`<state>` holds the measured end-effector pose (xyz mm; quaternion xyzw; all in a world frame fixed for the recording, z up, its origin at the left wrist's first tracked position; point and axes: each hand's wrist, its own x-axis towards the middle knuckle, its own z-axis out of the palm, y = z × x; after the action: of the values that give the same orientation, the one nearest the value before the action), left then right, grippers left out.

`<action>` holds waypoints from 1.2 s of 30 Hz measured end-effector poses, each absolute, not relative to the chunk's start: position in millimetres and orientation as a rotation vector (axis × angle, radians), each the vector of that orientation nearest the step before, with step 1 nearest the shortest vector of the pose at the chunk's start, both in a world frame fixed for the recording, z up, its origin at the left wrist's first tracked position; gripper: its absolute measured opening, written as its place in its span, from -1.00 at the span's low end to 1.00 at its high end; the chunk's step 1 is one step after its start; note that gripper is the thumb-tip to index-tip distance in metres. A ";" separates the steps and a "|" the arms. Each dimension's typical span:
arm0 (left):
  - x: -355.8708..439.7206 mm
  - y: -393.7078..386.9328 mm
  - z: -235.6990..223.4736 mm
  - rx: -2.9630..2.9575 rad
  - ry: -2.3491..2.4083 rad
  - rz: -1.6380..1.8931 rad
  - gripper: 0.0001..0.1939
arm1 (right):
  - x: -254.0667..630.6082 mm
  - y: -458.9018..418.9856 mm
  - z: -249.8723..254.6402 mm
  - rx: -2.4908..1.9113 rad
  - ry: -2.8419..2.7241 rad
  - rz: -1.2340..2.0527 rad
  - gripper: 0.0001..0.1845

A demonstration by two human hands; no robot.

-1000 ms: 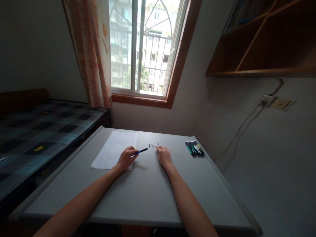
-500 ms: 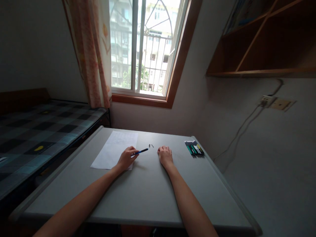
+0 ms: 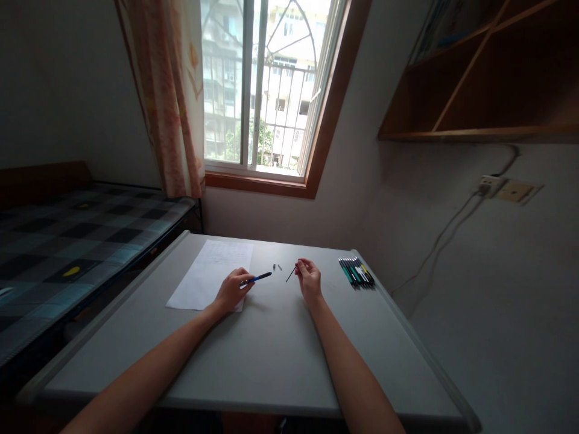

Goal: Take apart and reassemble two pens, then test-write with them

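Observation:
My left hand point(image 3: 233, 288) is closed around a blue pen barrel point(image 3: 260, 278), whose dark end points right; the hand rests over the right edge of a white sheet of paper point(image 3: 199, 280). Between the fingertips of my right hand point(image 3: 309, 279) is a thin dark pen refill point(image 3: 291, 274), slanting down to the left. Two small pen parts lie on the table between the hands: a short dark piece point(image 3: 274, 266) and a thin grey piece point(image 3: 279, 267), too small to make out well.
Several pens point(image 3: 356, 273) lie side by side near the right edge of the grey table point(image 3: 253, 361). A bed with a checked cover point(image 3: 113, 208) stands at the left. Beyond the table are a window and a curtain point(image 3: 174, 108); a wooden shelf point(image 3: 474, 134) hangs at upper right.
My right hand has lifted off the tabletop and turned, and the pen refill now shows in its fingertips. The left hand and the blue pen barrel have stayed in place.

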<state>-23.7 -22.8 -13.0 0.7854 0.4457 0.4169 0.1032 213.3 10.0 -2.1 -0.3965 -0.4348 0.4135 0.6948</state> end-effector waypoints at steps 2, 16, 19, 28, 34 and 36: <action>-23.7 -23.1 -12.2 2.312 1.310 1.232 -0.86 | 213.2 9.6 -2.2 -0.820 -0.882 0.976 -0.72; -23.4 -22.3 -12.3 2.285 1.297 1.240 -0.86 | 209.7 4.0 2.0 -0.719 -0.702 1.173 -0.70; -23.3 -22.1 -12.3 2.278 1.290 1.241 -0.86 | 210.0 3.8 1.8 -0.708 -0.704 1.187 -0.71; -23.6 -21.7 -13.3 2.254 1.278 1.229 -0.85 | 208.0 1.4 4.2 -0.716 -0.678 1.213 -0.71; -23.4 -22.2 -12.2 2.255 1.252 1.228 -0.84 | 208.5 2.6 1.5 -0.707 -0.667 1.233 -0.72; -23.5 -22.2 -12.3 2.255 1.233 1.230 -0.84 | 207.9 1.9 1.4 -0.725 -0.685 1.240 -0.72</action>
<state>-23.5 -22.2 -12.3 0.7829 0.4281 0.4272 0.1455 207.9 1.9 1.4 -0.3253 -0.3075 0.5568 0.6997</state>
